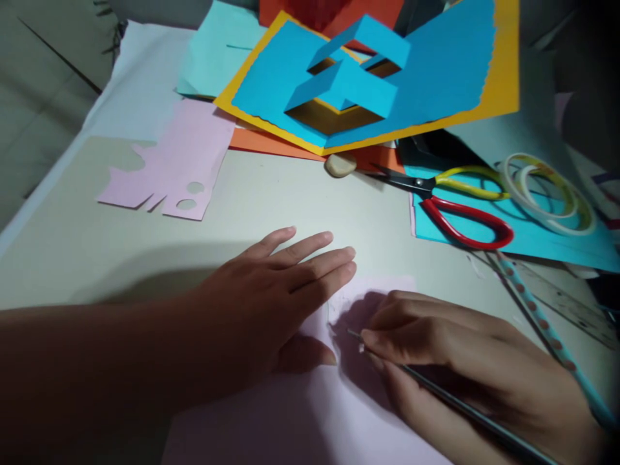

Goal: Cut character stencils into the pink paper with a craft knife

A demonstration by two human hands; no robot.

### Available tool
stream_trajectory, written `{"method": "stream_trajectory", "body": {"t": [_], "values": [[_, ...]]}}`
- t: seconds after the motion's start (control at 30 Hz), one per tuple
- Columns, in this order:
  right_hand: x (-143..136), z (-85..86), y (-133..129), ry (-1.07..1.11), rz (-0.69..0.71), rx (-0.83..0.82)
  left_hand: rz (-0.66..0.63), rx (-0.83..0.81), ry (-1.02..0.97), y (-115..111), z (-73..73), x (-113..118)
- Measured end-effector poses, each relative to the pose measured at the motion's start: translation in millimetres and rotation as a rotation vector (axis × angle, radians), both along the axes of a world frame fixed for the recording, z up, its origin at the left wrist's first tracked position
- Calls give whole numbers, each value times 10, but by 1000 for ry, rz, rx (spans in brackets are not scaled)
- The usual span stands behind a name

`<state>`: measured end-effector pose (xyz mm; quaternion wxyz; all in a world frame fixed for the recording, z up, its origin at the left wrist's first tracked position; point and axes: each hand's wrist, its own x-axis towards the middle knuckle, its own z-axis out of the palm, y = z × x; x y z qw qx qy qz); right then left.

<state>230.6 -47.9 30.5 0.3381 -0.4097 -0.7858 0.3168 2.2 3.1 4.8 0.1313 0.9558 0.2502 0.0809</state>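
My left hand [285,284] lies flat with its fingers stretched out, pressing on a sheet of pale pink paper [290,426]. My right hand [436,355] is closed in a writing grip round a slim, dark, pen-like tool [450,400]. The tool's thin tip is just right of my left thumb, over the pink sheet; whether it touches the paper I cannot tell. Faint marks show on the sheet near the tip. Shadow from my hands darkens part of the paper.
A blue and yellow pop-up card [431,71] stands open at the back. Red-and-yellow-handled scissors [426,187], tape rolls [547,194], an eraser [340,165], a patterned stick [547,329] and a clear ruler [562,297] lie rightward. Cut pink paper [179,155] is at left.
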Motion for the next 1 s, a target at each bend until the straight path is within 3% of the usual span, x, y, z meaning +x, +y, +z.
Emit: {"method": "stream_trajectory", "body": {"t": [0.13,0.2,0.37,0.53,0.77,1.0], "values": [[-19,-7,-46,31,42,56,-5,-14,-46,13,-33,-5],[-21,7,-71,3,-50,14,-17,-12,-81,48,-52,-7],[-8,69,-84,31,-377,-267,-67,-47,-174,173,-43,-7],[19,20,-65,142,-543,-363,-37,-127,-303,216,-4,-7],[17,-96,-62,418,-623,-514,59,-183,-561,199,-10,-24],[-7,-98,-83,455,-615,-510,49,-181,-683,231,37,-18]]}}
